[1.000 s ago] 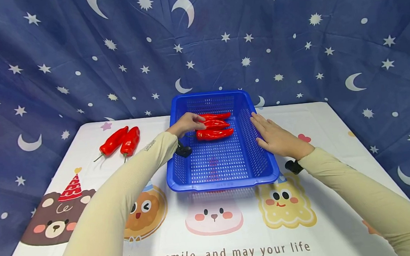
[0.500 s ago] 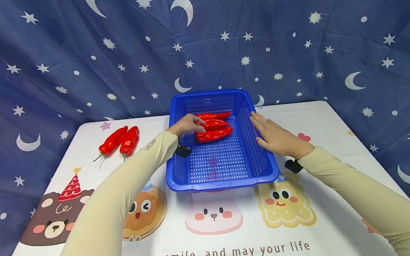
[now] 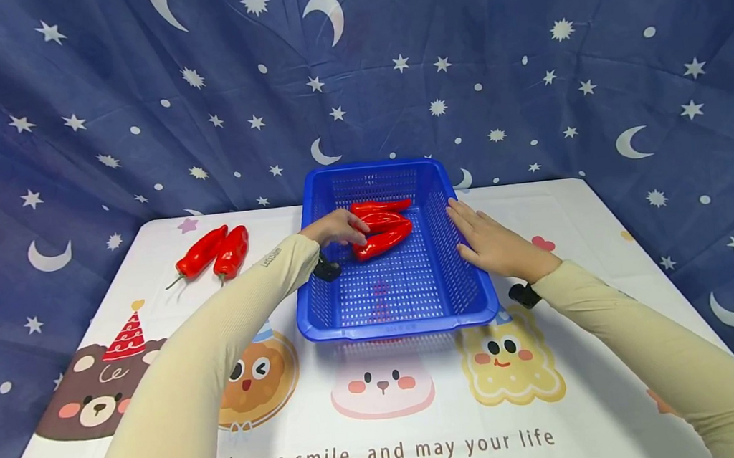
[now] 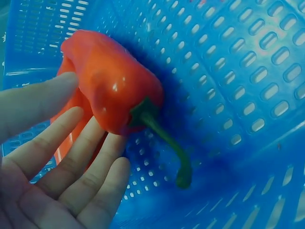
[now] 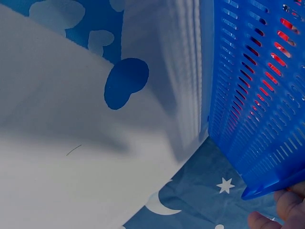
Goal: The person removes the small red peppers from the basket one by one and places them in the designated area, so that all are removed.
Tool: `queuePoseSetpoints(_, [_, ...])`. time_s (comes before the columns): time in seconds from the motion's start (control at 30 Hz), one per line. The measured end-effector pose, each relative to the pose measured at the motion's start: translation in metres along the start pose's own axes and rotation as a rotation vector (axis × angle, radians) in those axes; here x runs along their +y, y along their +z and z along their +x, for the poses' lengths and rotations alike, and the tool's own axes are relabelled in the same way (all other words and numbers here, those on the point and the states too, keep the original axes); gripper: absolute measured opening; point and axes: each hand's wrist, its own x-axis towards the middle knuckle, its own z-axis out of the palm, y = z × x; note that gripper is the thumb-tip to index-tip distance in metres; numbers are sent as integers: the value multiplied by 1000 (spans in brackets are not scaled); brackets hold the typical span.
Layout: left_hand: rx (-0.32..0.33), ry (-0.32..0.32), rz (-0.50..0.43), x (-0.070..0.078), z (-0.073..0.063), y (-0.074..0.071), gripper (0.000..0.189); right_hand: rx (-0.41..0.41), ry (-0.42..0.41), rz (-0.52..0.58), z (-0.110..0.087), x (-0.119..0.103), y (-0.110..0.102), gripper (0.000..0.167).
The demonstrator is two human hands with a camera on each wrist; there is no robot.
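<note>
Three red peppers lie in a blue plastic basket (image 3: 401, 329). My left hand (image 3: 337, 227) is inside at their stem ends, with its fingers relaxed and nearly straight. In the left wrist view its fingertips touch or sit right beside the front pepper (image 4: 116, 78), whose green stem (image 4: 167, 143) points away from the hand. The middle pepper (image 3: 384, 220) and the back pepper (image 3: 383, 207) lie beyond, partly hidden by the hand. My right hand (image 3: 494, 243) rests with straight fingers on the basket's right rim; the right wrist view shows only its fingertips (image 5: 288, 202).
Two more red peppers (image 3: 232, 254) lie side by side on the white printed tablecloth (image 3: 280, 437), left of the basket. A blue star-and-moon curtain (image 3: 381, 84) hangs directly behind the table and basket.
The front pepper has turned: its tip has swung back toward the middle pepper and its stem end forward. My left hand has shifted slightly toward me. The right hand stays put.
</note>
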Motion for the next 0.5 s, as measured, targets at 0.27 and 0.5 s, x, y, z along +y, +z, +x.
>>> queuePoseSetpoints(0.27, [-86,13,14,-11,18,-6,38,-1,-2,2,0,0,-1,67])
queuePoseSetpoints(0.5, [-123,-108,0,-13,27,-1,39,-4,0,-4,0,0,0,68])
